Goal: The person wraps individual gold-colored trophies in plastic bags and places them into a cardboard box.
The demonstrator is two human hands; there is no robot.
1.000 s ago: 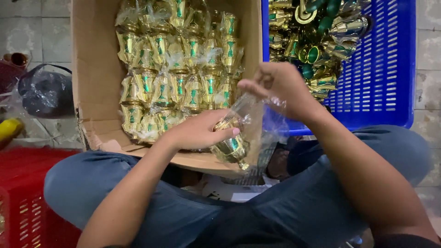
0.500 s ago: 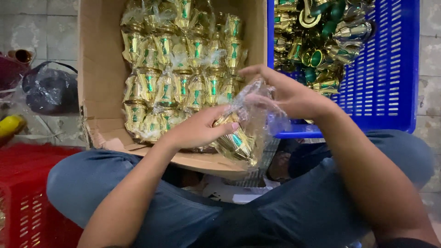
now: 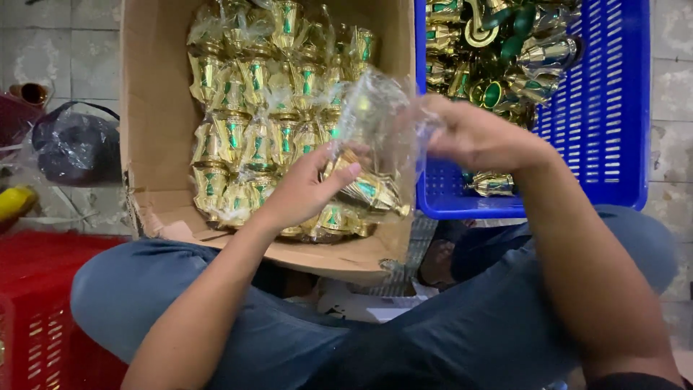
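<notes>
My left hand (image 3: pixel 307 189) grips a gold and green goblet-shaped ornament (image 3: pixel 369 189) that sits inside a clear plastic bag (image 3: pixel 379 115). My right hand (image 3: pixel 480 133) pinches the open top of that bag, above the near right corner of a cardboard box (image 3: pixel 155 130). The box holds several rows of the same ornaments wrapped in clear bags (image 3: pixel 260 123). Both hands are over the gap between the box and a blue plastic crate (image 3: pixel 613 108).
The blue crate holds several unwrapped gold and green ornaments (image 3: pixel 505 58), one lying loose (image 3: pixel 492 184) near its front wall. A red crate (image 3: pixel 43 310) stands at lower left. A dark plastic bag (image 3: pixel 76 148) and a yellow object (image 3: pixel 14 202) lie on the tiled floor.
The bagged ornament has risen from my lap edge to over the box corner. My right hand moved up and right, pulling the bag's top taut.
</notes>
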